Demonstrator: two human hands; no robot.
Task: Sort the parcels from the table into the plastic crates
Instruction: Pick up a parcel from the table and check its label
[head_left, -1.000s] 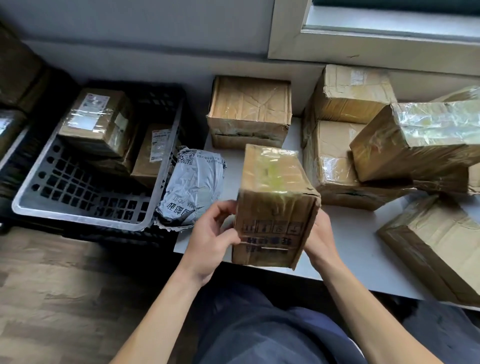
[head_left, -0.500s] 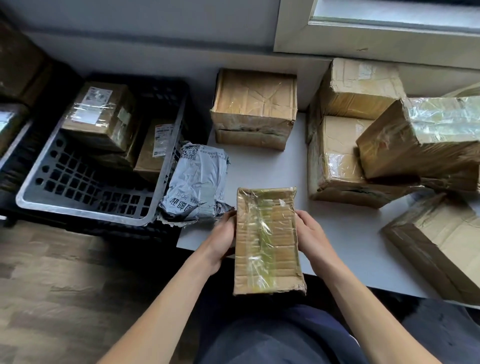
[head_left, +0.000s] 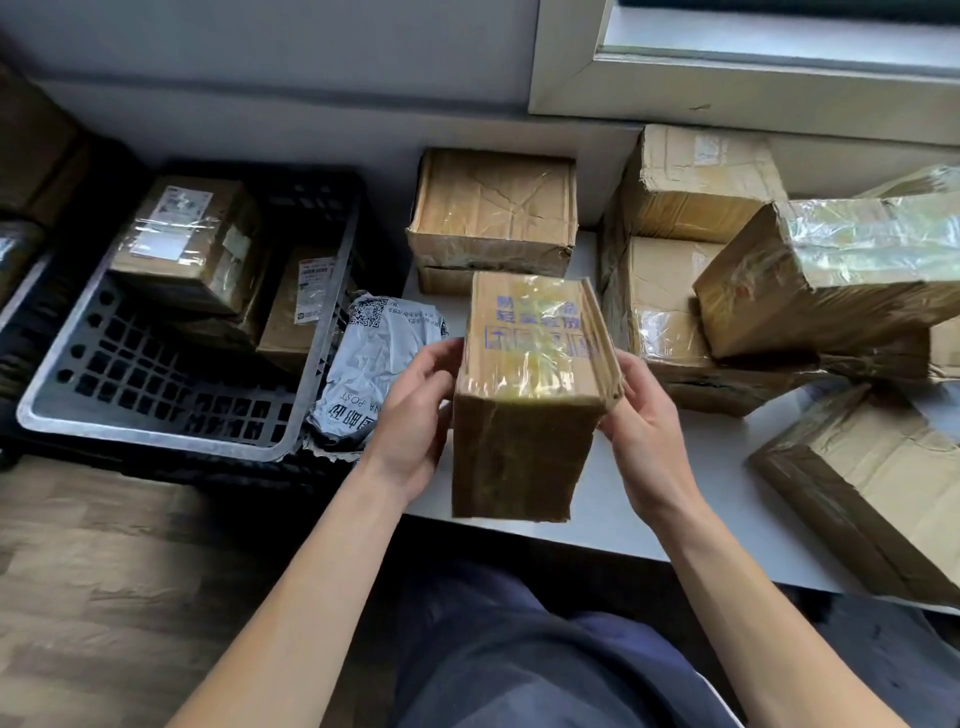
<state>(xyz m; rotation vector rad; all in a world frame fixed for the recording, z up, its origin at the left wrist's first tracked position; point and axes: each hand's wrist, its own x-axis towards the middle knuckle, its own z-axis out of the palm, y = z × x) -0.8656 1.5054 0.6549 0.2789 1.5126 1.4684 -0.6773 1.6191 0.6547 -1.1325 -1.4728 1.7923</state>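
A taped brown cardboard parcel (head_left: 524, 395) with blue print on its upper face hangs over the front edge of the white table (head_left: 691, 499). My left hand (head_left: 413, 415) grips its left side and my right hand (head_left: 647, 431) grips its right side. To the left, a grey plastic crate (head_left: 156, 410) stands on the floor with labelled boxes (head_left: 189, 241) in it. A grey plastic mail bag (head_left: 371, 364) lies between crate and table edge.
Several more taped cardboard boxes crowd the table: one at the back middle (head_left: 493, 218), a stack at the right (head_left: 841, 275) and a flat one at the front right (head_left: 883, 483). A dark crate (head_left: 21, 249) sits at far left. Wood floor lies below.
The parcel has been turned in both hands: a printed end faced me, then the long taped face, and now the blue-printed face is on top. It stays over the table's front edge.
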